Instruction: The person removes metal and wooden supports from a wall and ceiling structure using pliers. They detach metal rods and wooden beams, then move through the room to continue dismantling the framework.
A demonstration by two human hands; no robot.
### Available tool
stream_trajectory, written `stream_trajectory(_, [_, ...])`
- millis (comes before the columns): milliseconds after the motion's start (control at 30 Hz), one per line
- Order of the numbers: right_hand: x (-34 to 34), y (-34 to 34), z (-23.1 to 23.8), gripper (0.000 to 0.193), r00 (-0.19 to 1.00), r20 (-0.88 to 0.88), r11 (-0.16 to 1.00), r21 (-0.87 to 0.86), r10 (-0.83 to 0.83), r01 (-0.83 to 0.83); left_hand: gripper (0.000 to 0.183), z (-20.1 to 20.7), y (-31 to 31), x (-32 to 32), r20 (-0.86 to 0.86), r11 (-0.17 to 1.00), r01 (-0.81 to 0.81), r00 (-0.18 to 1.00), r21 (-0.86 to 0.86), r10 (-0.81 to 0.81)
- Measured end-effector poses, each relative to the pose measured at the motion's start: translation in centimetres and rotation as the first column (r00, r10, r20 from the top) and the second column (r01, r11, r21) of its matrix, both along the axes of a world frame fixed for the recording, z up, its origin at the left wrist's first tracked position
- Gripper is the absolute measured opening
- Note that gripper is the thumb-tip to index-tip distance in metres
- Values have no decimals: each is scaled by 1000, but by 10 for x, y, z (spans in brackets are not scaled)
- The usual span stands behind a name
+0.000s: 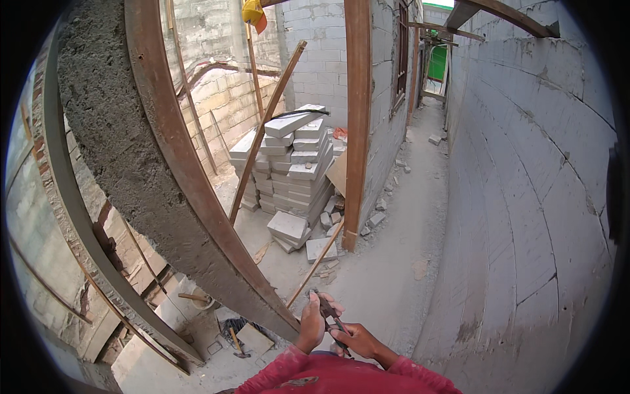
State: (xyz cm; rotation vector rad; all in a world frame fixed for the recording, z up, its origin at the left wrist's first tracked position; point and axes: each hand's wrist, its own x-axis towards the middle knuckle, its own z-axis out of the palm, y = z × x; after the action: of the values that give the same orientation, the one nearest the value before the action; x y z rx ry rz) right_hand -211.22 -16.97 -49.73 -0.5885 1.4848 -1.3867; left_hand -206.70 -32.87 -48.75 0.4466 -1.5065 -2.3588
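Close in front of my body, both hands meet around a dark pair of pliers. My right hand is closed on the handles. My left hand is closed at the head of the pliers, thumb up and fingers bent behind the jaws. Something small and greyish shows at its thumb tip, too small to name. A thin wooden strip slants down to just beyond my left hand.
A stack of pale blocks stands ahead, beside an upright wooden post. A concrete column with a wooden edge cuts across the left. A hammer and bucket lie lower left. A grey block wall lines the right.
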Motion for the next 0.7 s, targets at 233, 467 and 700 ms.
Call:
stream_trajectory(233, [-136,-12,35,44,998,3,994,-85,-65,65,59,41,-20,-140,-69,986,100,992,-130,-110])
stream_trajectory(467, [-263,-23,51,49,993,98,951,-295,-71,97,62,82,-35,-269,-14,942,188,980,-279,-200])
stream_trajectory(700, [-459,0,98,48,986,-147,908,-419,-74,6,60,132,-33,-456,-272,858,184,899,-480,-344])
